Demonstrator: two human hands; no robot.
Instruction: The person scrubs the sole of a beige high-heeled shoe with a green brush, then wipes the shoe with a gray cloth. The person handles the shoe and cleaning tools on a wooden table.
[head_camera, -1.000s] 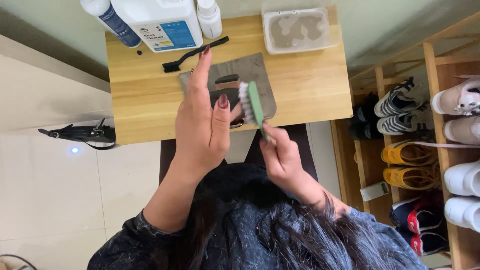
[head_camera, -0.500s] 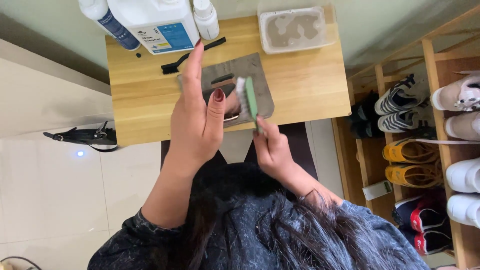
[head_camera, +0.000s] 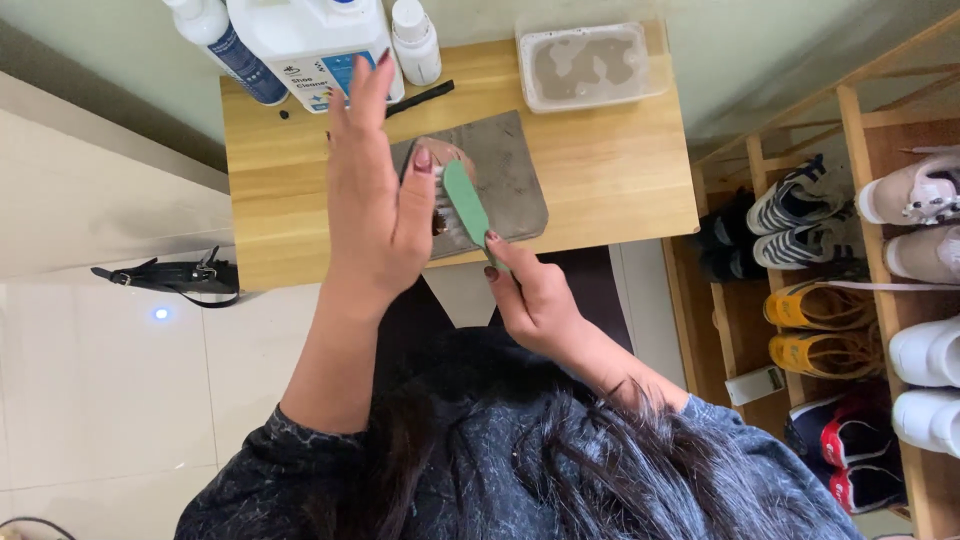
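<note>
My left hand (head_camera: 375, 210) is raised over the wooden table (head_camera: 620, 170), fingers stretched up, thumb pressing a small pinkish-brown item (head_camera: 445, 155) that the palm mostly hides. My right hand (head_camera: 535, 300) grips the handle of a green-backed brush (head_camera: 465, 205) with pale bristles. The bristles lie against the item in my left hand. Below both hands a grey cloth (head_camera: 515, 170) is spread on the table.
At the table's far edge stand a large white jug (head_camera: 310, 35), a small white bottle (head_camera: 415, 40), a blue-and-white bottle (head_camera: 225, 45) and a clear tub of murky water (head_camera: 590, 65). A black tool (head_camera: 425, 97) lies nearby. A shoe rack (head_camera: 800, 220) stands on the right, a black strap (head_camera: 170, 278) on the floor.
My left hand has tilted and shifted slightly left with the item. The brush has slid down along it as my right hand drew back toward me.
</note>
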